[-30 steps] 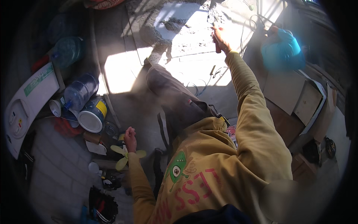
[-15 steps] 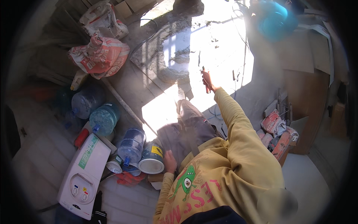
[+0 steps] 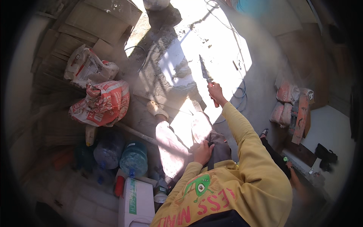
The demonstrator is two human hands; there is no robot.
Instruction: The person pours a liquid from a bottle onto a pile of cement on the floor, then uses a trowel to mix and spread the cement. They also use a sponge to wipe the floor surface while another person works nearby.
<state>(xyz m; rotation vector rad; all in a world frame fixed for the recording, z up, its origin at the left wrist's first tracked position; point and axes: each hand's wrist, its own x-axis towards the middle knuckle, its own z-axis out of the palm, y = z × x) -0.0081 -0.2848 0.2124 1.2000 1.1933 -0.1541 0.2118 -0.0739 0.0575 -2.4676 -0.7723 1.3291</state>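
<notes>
My right hand (image 3: 214, 90) is closed round the handle of a trowel (image 3: 205, 69), its narrow metal blade pointing forward over sunlit, broken concrete (image 3: 177, 87) with a pale flat patch in it. My left hand (image 3: 201, 152) lies on the trousers over my thigh, fingers curled at something dark that I cannot make out. My feet, in light slip-on shoes (image 3: 157, 109), are beside the broken patch.
Torn red-and-white sacks (image 3: 98, 106) and boards (image 3: 94, 22) are at the left, water bottles (image 3: 132, 160) and a white appliance (image 3: 134, 200) below. Cables (image 3: 242, 96) cross the floor. At right are more sacks (image 3: 285, 92) and another person's leg (image 3: 273, 151) and hand (image 3: 289, 166).
The view has swung, bringing the sacks, boards and other person into sight. My left hand has moved onto my thigh. My legs are more apart, and the trowel blade shows more clearly.
</notes>
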